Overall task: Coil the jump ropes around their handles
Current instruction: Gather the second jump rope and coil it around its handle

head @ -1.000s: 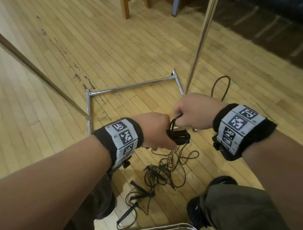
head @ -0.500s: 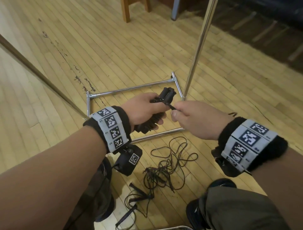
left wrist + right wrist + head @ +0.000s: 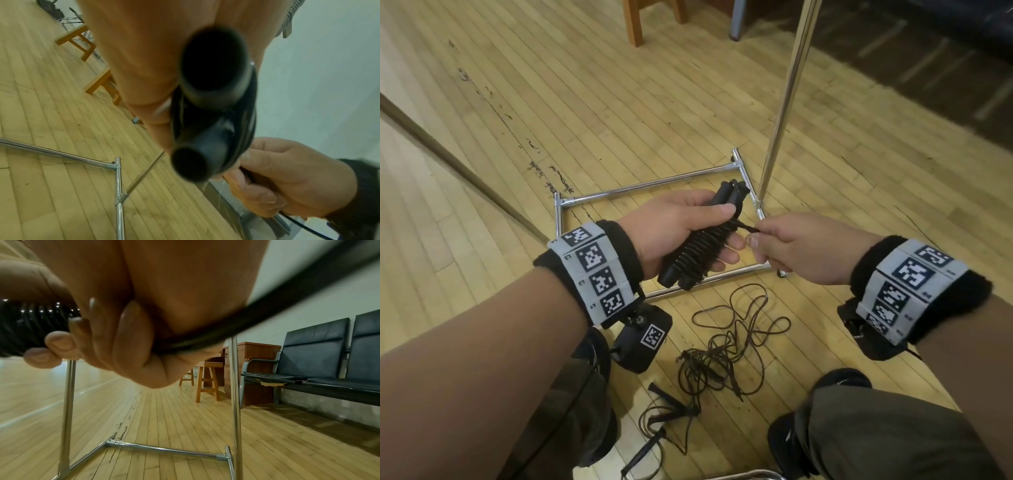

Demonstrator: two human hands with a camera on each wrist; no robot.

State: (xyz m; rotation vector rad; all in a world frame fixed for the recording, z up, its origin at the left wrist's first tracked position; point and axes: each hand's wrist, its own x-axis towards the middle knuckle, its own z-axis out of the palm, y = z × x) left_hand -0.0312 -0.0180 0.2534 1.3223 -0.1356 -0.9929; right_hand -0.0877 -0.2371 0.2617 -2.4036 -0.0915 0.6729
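Since a second ago, the black rope-wound pair of jump-rope handles [image 3: 698,240] has been raised and turned lengthwise in the left hand [image 3: 674,233]. The right hand [image 3: 801,246] has been drawn rightward, with the thin black rope end [image 3: 746,228] pinched taut.

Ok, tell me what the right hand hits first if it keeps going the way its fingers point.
Most likely the coiled handles held in the left hand: the right hand pinches the rope end just beside them, pointing leftward at them.

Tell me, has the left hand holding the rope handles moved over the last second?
Yes. The left hand has gone up and away from the person: it was nearer than the metal frame's near bar, now it overlaps the frame.
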